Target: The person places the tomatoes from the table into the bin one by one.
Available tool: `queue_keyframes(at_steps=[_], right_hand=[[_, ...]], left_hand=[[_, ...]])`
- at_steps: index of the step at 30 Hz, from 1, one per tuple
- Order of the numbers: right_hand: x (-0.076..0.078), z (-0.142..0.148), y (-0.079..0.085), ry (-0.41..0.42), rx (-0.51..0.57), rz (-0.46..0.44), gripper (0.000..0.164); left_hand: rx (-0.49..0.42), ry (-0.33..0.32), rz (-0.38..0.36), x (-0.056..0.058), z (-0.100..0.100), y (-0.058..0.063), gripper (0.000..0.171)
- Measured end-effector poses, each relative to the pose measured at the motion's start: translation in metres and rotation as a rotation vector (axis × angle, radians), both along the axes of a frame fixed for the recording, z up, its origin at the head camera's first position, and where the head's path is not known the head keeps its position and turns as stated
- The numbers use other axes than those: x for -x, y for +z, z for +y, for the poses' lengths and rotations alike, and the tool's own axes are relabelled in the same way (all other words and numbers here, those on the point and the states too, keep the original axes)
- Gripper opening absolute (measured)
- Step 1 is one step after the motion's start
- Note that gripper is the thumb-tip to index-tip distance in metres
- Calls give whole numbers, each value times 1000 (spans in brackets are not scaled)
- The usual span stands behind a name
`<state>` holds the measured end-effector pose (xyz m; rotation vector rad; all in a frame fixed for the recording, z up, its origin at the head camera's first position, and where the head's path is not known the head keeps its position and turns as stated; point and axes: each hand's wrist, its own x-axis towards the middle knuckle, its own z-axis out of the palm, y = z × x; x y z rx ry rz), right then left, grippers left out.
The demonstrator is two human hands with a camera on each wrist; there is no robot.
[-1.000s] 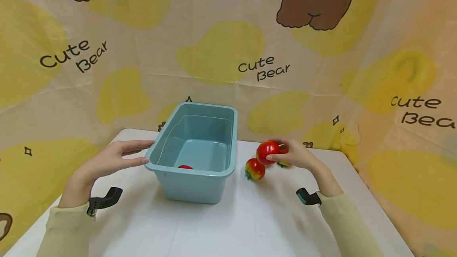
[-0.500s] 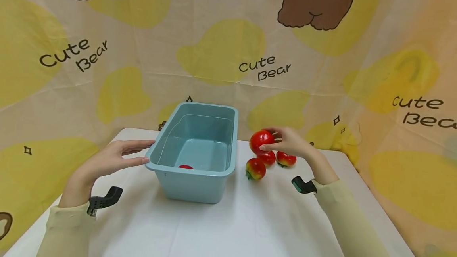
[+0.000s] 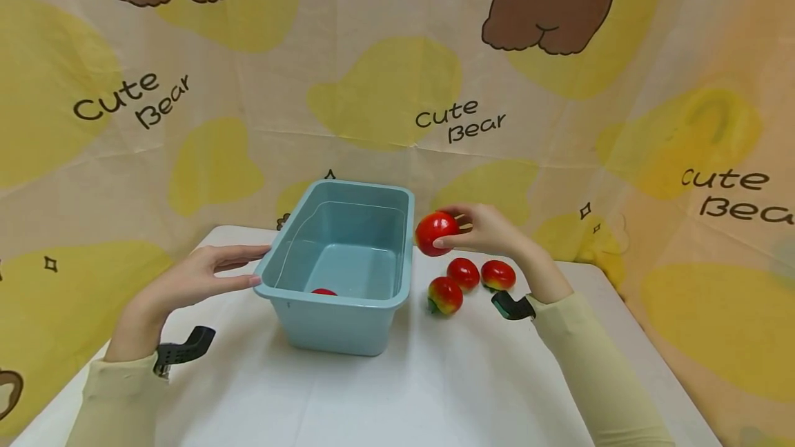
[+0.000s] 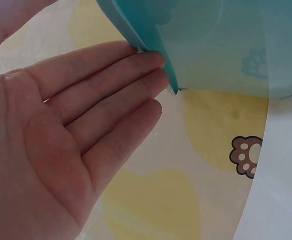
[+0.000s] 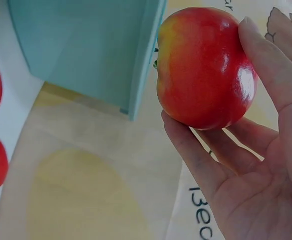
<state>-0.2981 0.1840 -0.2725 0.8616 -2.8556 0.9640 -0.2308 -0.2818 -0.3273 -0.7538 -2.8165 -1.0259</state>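
Note:
My right hand [image 3: 491, 230] holds a red tomato [image 3: 436, 233] between thumb and fingers, raised above the table just right of the bin's rim. In the right wrist view the tomato [image 5: 205, 67] shows a yellow patch and a bit of green at its stem end. The light blue plastic bin [image 3: 335, 326] stands left of it. My left hand [image 3: 186, 278] has its fingers extended, fingertips right at the bin's left rim, as the left wrist view also shows. Inside the bin, the top of a red thing [image 3: 324, 292] peeks over the near wall; the rest is hidden.
Three more tomatoes sit on the white table [image 3: 348, 399] right of the bin: a near one [image 3: 444, 295], a middle one [image 3: 463, 274] and a right one [image 3: 498, 274]. A printed bear cloth [image 3: 373, 95] hangs close behind the table.
My right hand has lifted the tomato up and leftward from over the other tomatoes to beside the bin's right rim. The left hand and bin have stayed put.

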Motion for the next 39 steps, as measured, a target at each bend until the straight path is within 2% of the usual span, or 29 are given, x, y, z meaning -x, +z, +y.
queue_keyframes(at_steps=[10, 17, 39], right_hand=[[1, -22, 15, 20, -7, -15, 54], [5, -35, 23, 69, -17, 24, 56], [17, -75, 34, 105, -5, 17, 57]], left_hand=[[-13, -5, -2, 0, -1, -2, 53], [-8, -4, 10, 0, -1, -3, 52], [2, 20, -1, -2, 0, -2, 54]])
